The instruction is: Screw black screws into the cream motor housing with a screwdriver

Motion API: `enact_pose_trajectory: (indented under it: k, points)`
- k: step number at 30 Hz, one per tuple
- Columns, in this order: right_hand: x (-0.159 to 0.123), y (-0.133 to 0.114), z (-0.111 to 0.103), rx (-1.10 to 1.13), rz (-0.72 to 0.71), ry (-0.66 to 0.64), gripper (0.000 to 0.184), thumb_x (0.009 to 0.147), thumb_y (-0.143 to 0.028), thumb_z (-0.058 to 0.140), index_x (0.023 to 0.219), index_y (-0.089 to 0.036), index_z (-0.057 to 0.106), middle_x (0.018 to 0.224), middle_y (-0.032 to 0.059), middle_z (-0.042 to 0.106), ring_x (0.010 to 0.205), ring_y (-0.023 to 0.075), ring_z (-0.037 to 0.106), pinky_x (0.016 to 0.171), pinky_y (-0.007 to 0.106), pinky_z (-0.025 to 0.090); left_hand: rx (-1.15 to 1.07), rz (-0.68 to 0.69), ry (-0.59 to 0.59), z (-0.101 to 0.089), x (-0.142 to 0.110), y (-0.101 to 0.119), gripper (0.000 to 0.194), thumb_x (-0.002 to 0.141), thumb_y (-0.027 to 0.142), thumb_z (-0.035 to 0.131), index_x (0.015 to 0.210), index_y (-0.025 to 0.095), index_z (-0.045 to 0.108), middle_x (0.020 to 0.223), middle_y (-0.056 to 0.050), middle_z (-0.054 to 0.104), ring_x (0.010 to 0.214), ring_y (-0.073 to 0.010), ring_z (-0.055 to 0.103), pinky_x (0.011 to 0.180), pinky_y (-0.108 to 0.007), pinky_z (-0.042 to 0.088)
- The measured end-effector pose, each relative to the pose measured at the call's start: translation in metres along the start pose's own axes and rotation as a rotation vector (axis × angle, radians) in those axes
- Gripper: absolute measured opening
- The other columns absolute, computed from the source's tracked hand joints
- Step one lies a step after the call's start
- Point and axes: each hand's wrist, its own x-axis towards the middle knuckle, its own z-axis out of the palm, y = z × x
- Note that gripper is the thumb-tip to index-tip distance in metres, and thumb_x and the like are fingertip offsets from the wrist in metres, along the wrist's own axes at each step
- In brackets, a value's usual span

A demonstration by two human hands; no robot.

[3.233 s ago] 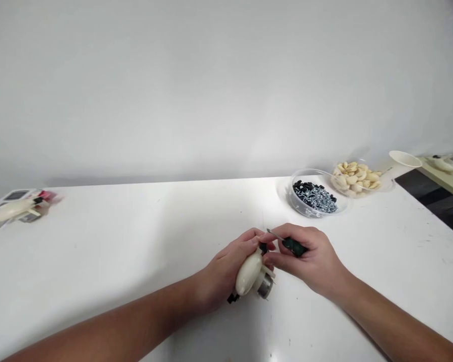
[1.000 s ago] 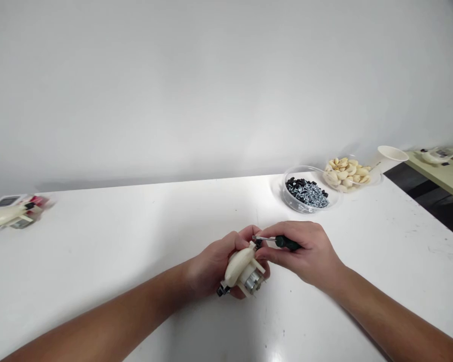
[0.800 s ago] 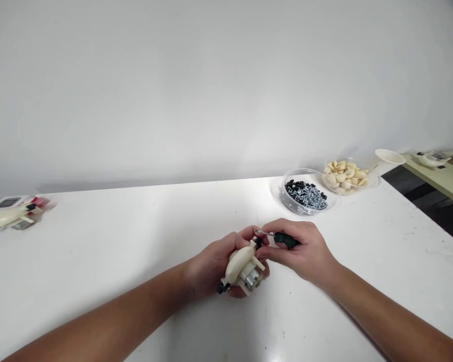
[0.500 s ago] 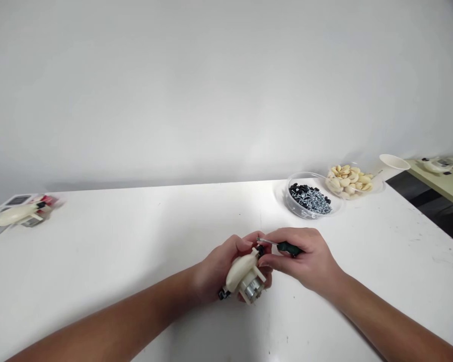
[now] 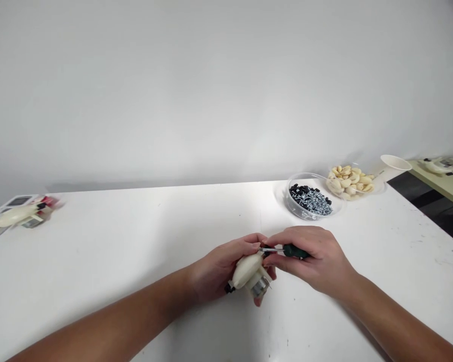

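My left hand [image 5: 226,261] is closed around a cream plastic housing with a silver motor [image 5: 248,271], held above the white table. Black fittings sit at both ends of this housing. In my right hand [image 5: 313,256] is a small screwdriver with a dark green handle [image 5: 295,251], pinched between thumb and fingers. Its metal shaft points left, and the tip lies at the upper end of the housing, by the left thumb. Fingers partly hide the black fitting there, and I cannot tell whether the tip sits in a screw.
A clear bowl [image 5: 309,216] of screws and black pieces stands at the back right. Behind it are a bowl of cream plastic shells [image 5: 349,181] and a white cup [image 5: 394,165]. A similar motor assembly [image 5: 17,216] lies far left on a white device; another [image 5: 440,166] rests on a side table.
The housing and both hands have shifted slightly right. The screwdriver has come down, with its tip now against the upper end of the housing.
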Motion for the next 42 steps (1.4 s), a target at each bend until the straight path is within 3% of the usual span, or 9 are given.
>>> enact_pose_trajectory:
  k: [6, 15, 22, 28, 32, 34, 36, 39, 42]
  points:
    - [0.000, -0.005, 0.001, -0.031, -0.022, 0.003, 0.016, 0.094, -0.027, 0.080, 0.108, -0.021, 0.075, 0.078, -0.0030, 0.078, 0.065, 0.0107, 0.070, 0.063, 0.022, 0.052, 0.043, -0.089, 0.009, -0.002, -0.002, 0.005, 0.029, 0.097, 0.040, 0.051, 0.106, 0.015, 0.064, 0.091, -0.009, 0.066, 0.066, -0.0178, 0.064, 0.061, -0.030, 0.055]
    - [-0.003, -0.001, 0.001, -0.109, -0.047, 0.001, 0.019, 0.094, -0.029, 0.080, 0.111, -0.020, 0.076, 0.073, -0.0031, 0.073, 0.060, 0.0108, 0.062, 0.060, 0.025, 0.047, 0.070, -0.048, 0.171, 0.008, -0.003, 0.003, 0.028, 0.093, 0.041, 0.058, 0.102, 0.015, 0.065, 0.089, -0.007, 0.063, 0.078, -0.0176, 0.058, 0.072, -0.028, 0.046]
    - [-0.001, 0.002, 0.000, -0.071, -0.068, -0.025, 0.016, 0.095, -0.028, 0.080, 0.108, -0.021, 0.075, 0.069, -0.0045, 0.070, 0.056, 0.0098, 0.055, 0.056, 0.025, 0.042, 0.066, -0.067, 0.107, 0.005, -0.004, 0.005, 0.024, 0.092, 0.039, 0.060, 0.100, 0.016, 0.061, 0.090, -0.007, 0.062, 0.074, -0.0168, 0.056, 0.068, -0.028, 0.042]
    - [-0.004, 0.001, 0.003, 0.066, 0.108, -0.010, 0.025, 0.088, -0.025, 0.085, 0.111, -0.025, 0.073, 0.089, -0.0024, 0.078, 0.066, 0.0098, 0.064, 0.064, 0.021, 0.049, -0.025, -0.057, 0.087, -0.001, -0.003, 0.001, 0.024, 0.092, 0.033, 0.057, 0.108, 0.016, 0.063, 0.093, -0.008, 0.063, 0.078, -0.0183, 0.060, 0.072, -0.029, 0.047]
    - [-0.007, -0.002, 0.001, 0.202, 0.370, -0.062, 0.024, 0.089, -0.026, 0.081, 0.107, -0.026, 0.064, 0.070, -0.0074, 0.053, 0.055, 0.0093, 0.041, 0.048, 0.021, 0.034, -0.131, -0.024, 0.060, -0.001, -0.001, 0.001, 0.019, 0.093, 0.030, 0.055, 0.102, 0.016, 0.064, 0.090, -0.006, 0.057, 0.076, -0.0167, 0.057, 0.069, -0.028, 0.048]
    - [-0.006, -0.004, -0.002, 0.273, 0.482, -0.066, 0.017, 0.093, -0.022, 0.071, 0.103, -0.025, 0.058, 0.074, -0.0061, 0.042, 0.058, 0.0103, 0.038, 0.048, 0.021, 0.032, -0.174, 0.001, 0.060, -0.003, 0.000, 0.003, 0.018, 0.094, 0.030, 0.054, 0.101, 0.016, 0.063, 0.088, -0.006, 0.055, 0.077, -0.0175, 0.057, 0.067, -0.027, 0.048]
    - [-0.005, -0.005, -0.006, 0.278, 0.540, -0.077, 0.015, 0.093, -0.016, 0.064, 0.100, -0.025, 0.054, 0.079, -0.0049, 0.041, 0.060, 0.0105, 0.039, 0.049, 0.021, 0.032, -0.193, 0.035, 0.083, -0.005, 0.000, 0.008, 0.018, 0.095, 0.030, 0.053, 0.099, 0.016, 0.063, 0.087, -0.006, 0.053, 0.076, -0.0171, 0.056, 0.065, -0.026, 0.048]
    - [-0.004, -0.005, -0.009, 0.188, 0.513, -0.158, 0.016, 0.094, -0.013, 0.061, 0.102, -0.025, 0.056, 0.076, -0.0055, 0.049, 0.060, 0.0107, 0.042, 0.050, 0.022, 0.034, -0.212, 0.092, 0.168, -0.009, 0.001, 0.016, 0.016, 0.096, 0.029, 0.053, 0.097, 0.016, 0.062, 0.088, -0.006, 0.054, 0.071, -0.0145, 0.053, 0.063, -0.024, 0.048]
    - [-0.005, -0.003, -0.006, 0.074, 0.384, -0.182, 0.015, 0.098, -0.018, 0.062, 0.111, -0.027, 0.061, 0.081, -0.0047, 0.063, 0.063, 0.0108, 0.053, 0.057, 0.022, 0.042, -0.237, 0.118, 0.243, -0.011, 0.001, 0.023, 0.012, 0.094, 0.026, 0.054, 0.097, 0.017, 0.062, 0.088, -0.006, 0.055, 0.071, -0.0140, 0.054, 0.063, -0.024, 0.048]
